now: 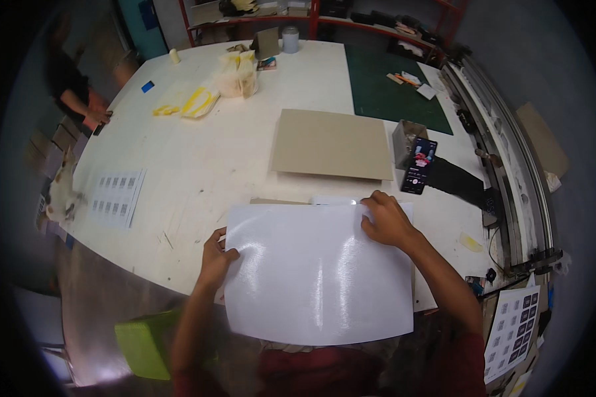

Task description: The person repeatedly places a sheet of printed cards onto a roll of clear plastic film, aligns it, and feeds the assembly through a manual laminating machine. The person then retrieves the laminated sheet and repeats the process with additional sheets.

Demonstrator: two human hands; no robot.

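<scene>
A large glossy white sheet [318,271] spans the near edge of the table, its lower part reaching past that edge toward me. My left hand [215,261] is closed on the sheet's left edge, thumb on top and fingers partly hidden behind. At the upper right edge, my right hand [387,221] pinches the same sheet between thumb and fingers. Light streaks shine across its slightly bowed surface. Part of a grey-beige board and some white paper peek out behind its top edge. Just beyond lies a grey-beige board [332,144], apart from both hands.
A phone [419,165] leans by a metal box [407,135]. A long metal rail [510,159] borders the table's right side. Printed sheets [116,197] lie at left; a plastic bag [237,74] and green mat [394,86] sit farther back. Another person [76,86] stands far left.
</scene>
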